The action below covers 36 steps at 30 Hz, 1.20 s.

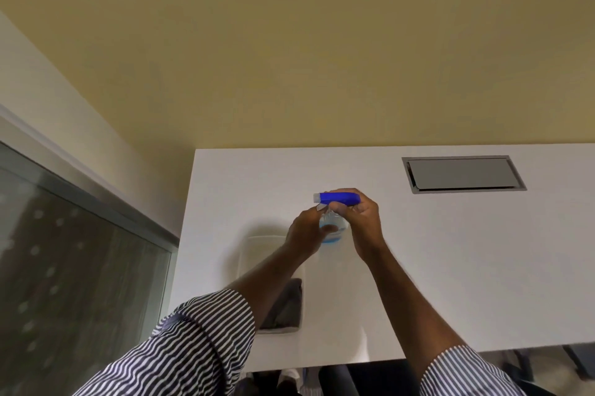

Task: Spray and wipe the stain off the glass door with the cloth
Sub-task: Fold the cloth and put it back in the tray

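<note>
A clear spray bottle point(335, 228) with pale blue liquid and a blue spray head stands on the white table point(450, 266). My right hand point(357, 212) wraps the blue head and neck from the right. My left hand point(309, 228) holds the bottle's body from the left. A dark grey cloth point(286, 305) lies in a white tray point(273, 329) near the table's front edge, partly hidden by my left forearm. The glass door point(74, 266) with pale dots fills the left side.
A grey metal cable flap point(460, 173) is set into the table at the back right. A yellow wall rises behind the table. Dark chair parts point(338, 379) and the floor show below the table's front edge.
</note>
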Tool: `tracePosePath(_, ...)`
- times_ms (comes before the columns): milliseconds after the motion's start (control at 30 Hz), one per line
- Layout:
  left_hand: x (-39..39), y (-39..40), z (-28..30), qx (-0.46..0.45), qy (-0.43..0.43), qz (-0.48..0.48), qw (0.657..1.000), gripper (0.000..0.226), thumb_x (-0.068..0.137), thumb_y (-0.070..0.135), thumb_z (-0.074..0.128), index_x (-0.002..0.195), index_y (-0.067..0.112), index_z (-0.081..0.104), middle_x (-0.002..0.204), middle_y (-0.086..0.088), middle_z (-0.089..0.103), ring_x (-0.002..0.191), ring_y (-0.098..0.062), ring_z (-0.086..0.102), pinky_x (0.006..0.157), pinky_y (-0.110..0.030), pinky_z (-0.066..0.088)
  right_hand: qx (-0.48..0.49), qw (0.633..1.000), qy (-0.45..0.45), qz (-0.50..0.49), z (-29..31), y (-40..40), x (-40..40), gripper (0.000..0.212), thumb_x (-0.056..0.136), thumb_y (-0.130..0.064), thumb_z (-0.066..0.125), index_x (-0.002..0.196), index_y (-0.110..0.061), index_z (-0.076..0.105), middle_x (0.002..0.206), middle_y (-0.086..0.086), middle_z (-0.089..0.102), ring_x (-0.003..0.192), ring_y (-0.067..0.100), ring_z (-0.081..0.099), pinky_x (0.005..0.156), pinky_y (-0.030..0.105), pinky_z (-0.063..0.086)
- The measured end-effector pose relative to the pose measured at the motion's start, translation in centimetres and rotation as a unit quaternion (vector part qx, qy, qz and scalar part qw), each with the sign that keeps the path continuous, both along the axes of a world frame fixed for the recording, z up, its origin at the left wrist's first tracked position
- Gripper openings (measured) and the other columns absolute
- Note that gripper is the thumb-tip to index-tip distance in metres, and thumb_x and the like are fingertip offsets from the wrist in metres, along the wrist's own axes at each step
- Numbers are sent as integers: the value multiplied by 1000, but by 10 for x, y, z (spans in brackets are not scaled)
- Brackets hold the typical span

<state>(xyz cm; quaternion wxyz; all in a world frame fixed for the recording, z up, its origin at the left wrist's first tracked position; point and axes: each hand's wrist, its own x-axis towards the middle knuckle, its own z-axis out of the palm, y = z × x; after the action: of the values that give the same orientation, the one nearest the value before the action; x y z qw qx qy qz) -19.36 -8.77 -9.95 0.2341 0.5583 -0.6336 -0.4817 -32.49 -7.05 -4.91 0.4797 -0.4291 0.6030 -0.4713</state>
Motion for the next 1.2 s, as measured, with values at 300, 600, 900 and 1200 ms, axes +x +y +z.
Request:
tracePosePath(300,59,-6,85,-53,15,-67,996,45,86,43,78,123,18,69,118,0,76,105,-19,71,96,-44,59,-117,991,-62,10,83,-11,24,27,73,-37,78,96,-23,74,83,-5,77,80,12,73,72,20,57)
tracePosePath(600,132,38,60,-154,-75,-29,985,42,86,31,81,116,3,71,110,-13,78,99,-25,75,87,-9,49,-64,989,-65,116,54,14,89,26,72,-41,79,92,-25,74,83,-6,76,78,15,73,72,24,60)
tracePosePath(900,146,52,6,-67,-54,33,996,45,81,30,86,118,8,72,111,-11,78,97,-23,74,93,-21,58,-25,979,50,194,4,29,104,22,88,-13,78,99,-32,74,99,-14,79,95,18,75,85,26,62)
tracePosePath(1200,143,48,-6,-58,-37,51,996,51,83,32,84,126,10,69,115,-9,77,95,-15,72,89,-9,51,9,986,38,161,1,23,107,20,83,-24,80,102,-21,76,93,-9,77,92,16,73,79,24,61)
